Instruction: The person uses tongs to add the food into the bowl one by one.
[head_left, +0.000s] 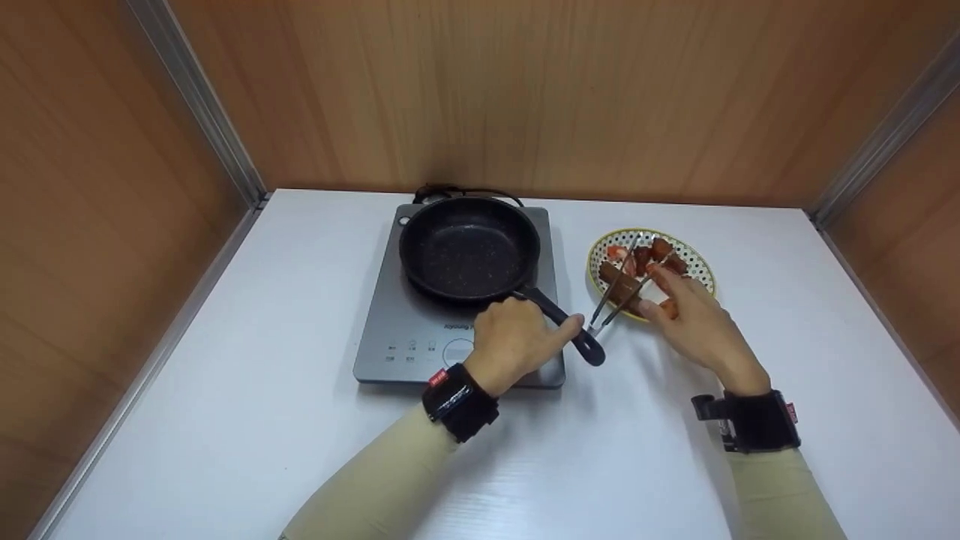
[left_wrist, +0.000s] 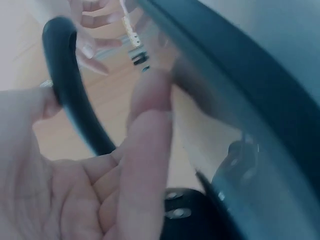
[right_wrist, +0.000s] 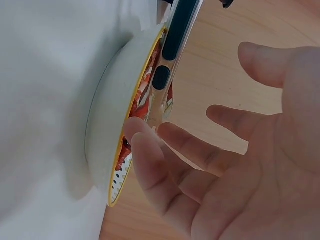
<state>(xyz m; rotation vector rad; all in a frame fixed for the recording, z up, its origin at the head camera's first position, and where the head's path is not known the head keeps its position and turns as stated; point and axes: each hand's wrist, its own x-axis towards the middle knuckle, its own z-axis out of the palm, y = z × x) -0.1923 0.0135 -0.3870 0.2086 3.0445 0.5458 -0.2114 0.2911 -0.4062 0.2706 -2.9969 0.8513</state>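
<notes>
The right hand (head_left: 697, 322) spreads its fingers (right_wrist: 152, 165) beside the tongs (right_wrist: 174, 42) — the left hand (head_left: 511, 341) loosely straddles the pan handle (head_left: 551, 307).

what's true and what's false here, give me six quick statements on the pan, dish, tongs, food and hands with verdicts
1. The frying pan sits on the cooktop. True.
2. The food lies in the frying pan. False: it lies in the dotted dish.
3. The left hand is at the frying pan's handle. True.
4. The tongs are in the left hand. False: they rest on the dotted dish.
5. The dotted dish has a yellow rim. True.
6. The right hand grips the frying pan's handle. False: it is over the dotted dish, beside the tongs.
</notes>
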